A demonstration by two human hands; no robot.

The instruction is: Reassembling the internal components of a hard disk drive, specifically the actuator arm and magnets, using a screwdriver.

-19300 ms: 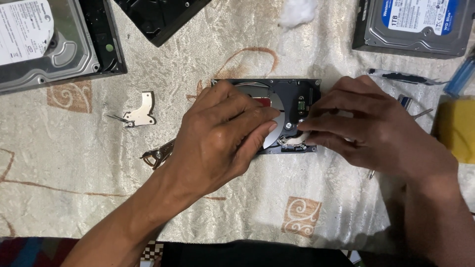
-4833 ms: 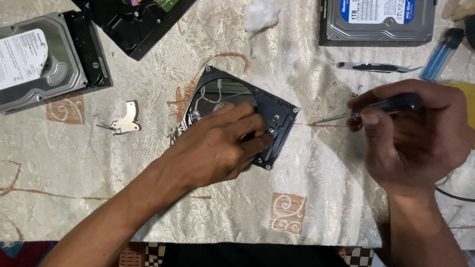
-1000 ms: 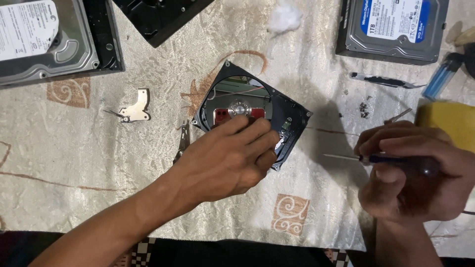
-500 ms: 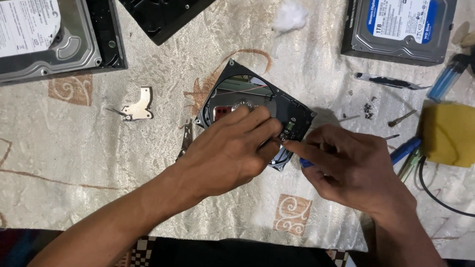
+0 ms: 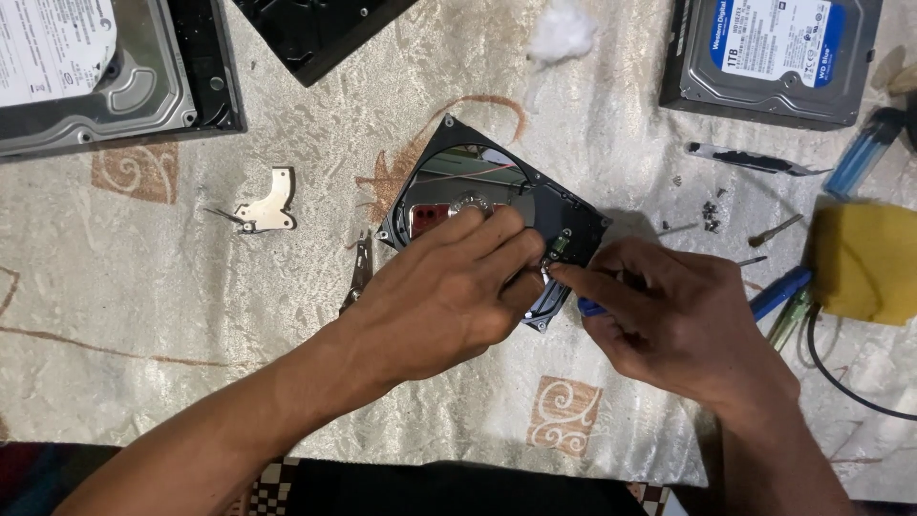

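Observation:
An opened black hard drive [image 5: 458,177] lies tilted in the middle of the cream patterned cloth [image 5: 172,315], its shiny platter showing. My left hand [image 5: 449,296] rests over its near half, fingers pressing down by the corner mechanism. My right hand [image 5: 669,315] comes in from the right, pinching a small blue-handled screwdriver [image 5: 589,306] whose tip meets the drive's right corner next to my left fingertips. The lower part of the drive is hidden under both hands.
A closed silver drive [image 5: 86,72] lies top left, a black cover [image 5: 315,29] at top, a blue-labelled drive [image 5: 774,53] top right. A metal bracket [image 5: 263,203], loose screws [image 5: 709,212], blue lighter [image 5: 860,153], yellow pad [image 5: 864,258], more tools [image 5: 783,291] and cotton tuft [image 5: 562,33] lie around.
One second ago my right hand held the screwdriver away to the right; it has since moved left onto the drive's right corner. My left hand has stayed on the drive.

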